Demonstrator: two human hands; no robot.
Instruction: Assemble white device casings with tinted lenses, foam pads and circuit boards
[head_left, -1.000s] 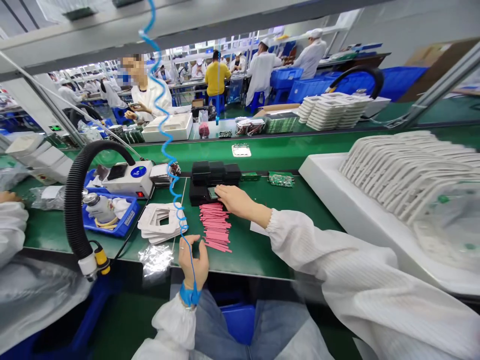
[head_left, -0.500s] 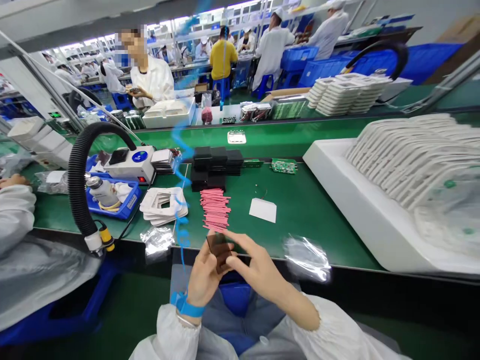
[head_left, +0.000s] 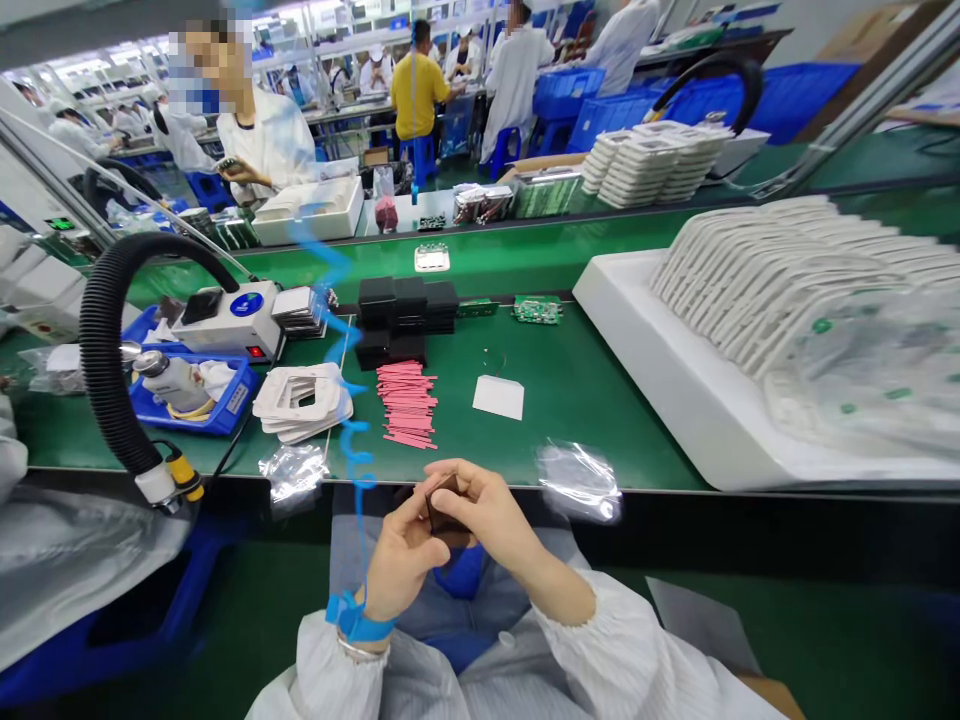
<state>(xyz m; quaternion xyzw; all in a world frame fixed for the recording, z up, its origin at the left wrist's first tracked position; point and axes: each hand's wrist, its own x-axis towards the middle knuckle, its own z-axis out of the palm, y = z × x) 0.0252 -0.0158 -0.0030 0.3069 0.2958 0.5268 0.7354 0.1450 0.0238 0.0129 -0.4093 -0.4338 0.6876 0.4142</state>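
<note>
Both of my hands are together just below the bench's front edge, holding a small dark brown rectangular piece (head_left: 453, 535). My left hand (head_left: 401, 560) grips it from the left, with a blue wrist strap (head_left: 360, 618) and its coiled cord at the wrist. From the right, my right hand (head_left: 491, 510) closes over its top edge with the thumb on its face. Just beyond the hands lies a pile of pink strips (head_left: 407, 405). Black blocks (head_left: 394, 310) are stacked behind it. A white card (head_left: 499, 397) with thin wires rests to the right.
White frames (head_left: 300, 398) are stacked at left, near a blue tray (head_left: 232, 400) and a black hose (head_left: 105, 350). Clear plastic bags (head_left: 579, 482) overhang the front edge. A foam box (head_left: 645, 360) of white panels fills the right side. A co-worker (head_left: 262, 135) stands opposite.
My right hand has closed from loosely spread fingers onto the dark piece, which is now tilted between both hands. The camera view has shifted, so the bench appears further left and higher.
</note>
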